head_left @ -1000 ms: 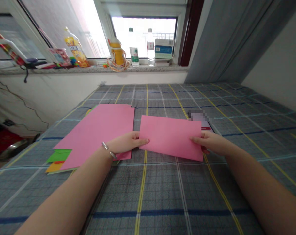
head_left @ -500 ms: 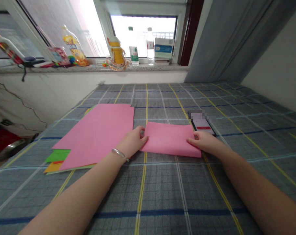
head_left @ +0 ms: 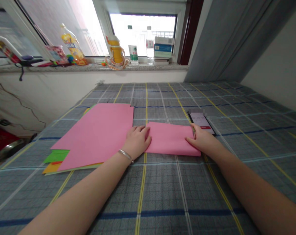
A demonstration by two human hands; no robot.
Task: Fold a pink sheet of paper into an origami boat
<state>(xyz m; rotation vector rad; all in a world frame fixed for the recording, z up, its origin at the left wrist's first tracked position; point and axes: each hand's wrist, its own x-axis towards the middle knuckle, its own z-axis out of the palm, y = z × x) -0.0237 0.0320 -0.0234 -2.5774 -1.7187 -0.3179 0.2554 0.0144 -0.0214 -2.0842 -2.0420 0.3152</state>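
My 2 hands were at opposite ends of a small pink paper [head_left: 169, 138], which lay almost flat on the checked cloth [head_left: 162, 186] in front of me, its long sides running from left to right. My left hand [head_left: 136, 140] came palm down over its left end, the thumb on the upper face and spread apart from the fingers, which reached the far left corner. My right hand [head_left: 203, 140] was at the right end, thumb on the paper's upper face and forefinger at the far right corner, with a gap between the 2. I cannot tell whether either hand pinched the paper, since its underside was hidden. A silver bracelet [head_left: 125, 154] circled my left wrist. Beside the paper to the left lay a stack of coloured sheets [head_left: 96, 133], a large pink one on top, green and orange corners poking out below it. A phone [head_left: 199, 121] rested face up just beyond my right hand. Farther off, the windowsill [head_left: 89, 69] bore a yellow cup [head_left: 116, 54], a drink bottle with a yellow label [head_left: 73, 45] and some boxes [head_left: 163, 49].
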